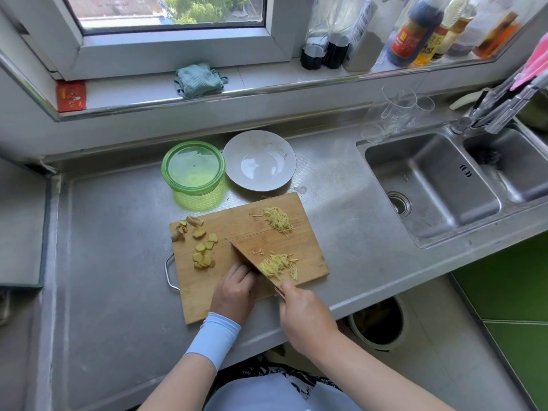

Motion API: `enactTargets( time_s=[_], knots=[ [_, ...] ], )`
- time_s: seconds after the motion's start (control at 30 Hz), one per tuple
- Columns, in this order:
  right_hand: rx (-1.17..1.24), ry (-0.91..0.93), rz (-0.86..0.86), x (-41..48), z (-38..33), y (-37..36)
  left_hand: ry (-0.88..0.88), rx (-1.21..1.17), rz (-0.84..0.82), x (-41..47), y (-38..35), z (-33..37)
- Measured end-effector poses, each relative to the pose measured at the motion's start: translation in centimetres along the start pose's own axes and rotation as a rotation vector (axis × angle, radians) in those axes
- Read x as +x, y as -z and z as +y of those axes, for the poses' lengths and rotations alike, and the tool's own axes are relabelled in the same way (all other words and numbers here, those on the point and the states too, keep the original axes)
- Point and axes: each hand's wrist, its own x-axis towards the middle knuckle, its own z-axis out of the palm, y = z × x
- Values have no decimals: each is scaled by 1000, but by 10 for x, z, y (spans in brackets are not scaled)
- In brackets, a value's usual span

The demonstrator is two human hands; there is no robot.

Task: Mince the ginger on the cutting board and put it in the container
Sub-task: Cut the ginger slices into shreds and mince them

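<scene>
Cleaver (pixel 250 261), gripped by the right hand (pixel 302 311), is best rocked crosswise through the ginger shreds (pixel 278 264), with the curled left hand (pixel 234 290) (any hold hidden) tucked clear.

A stainless-steel counter (pixel 118 232) was shown. A wooden cutting board (pixel 207 292) was laid near its front edge, and a green container (pixel 194 189) and a white plate (pixel 259 161) were set side by side behind it.

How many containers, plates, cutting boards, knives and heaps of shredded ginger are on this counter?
Green container: 1
White plate: 1
Cutting board: 1
Knife: 1
Heaps of shredded ginger: 2
Total: 6
</scene>
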Motion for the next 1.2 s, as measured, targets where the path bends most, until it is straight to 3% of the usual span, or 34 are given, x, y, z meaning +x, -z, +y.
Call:
enactTargets(
  time_s=[1.2],
  knots=[
    [-20, 33, 64, 15, -18, 0, 11, -30, 10, 1, 5, 3]
  ],
)
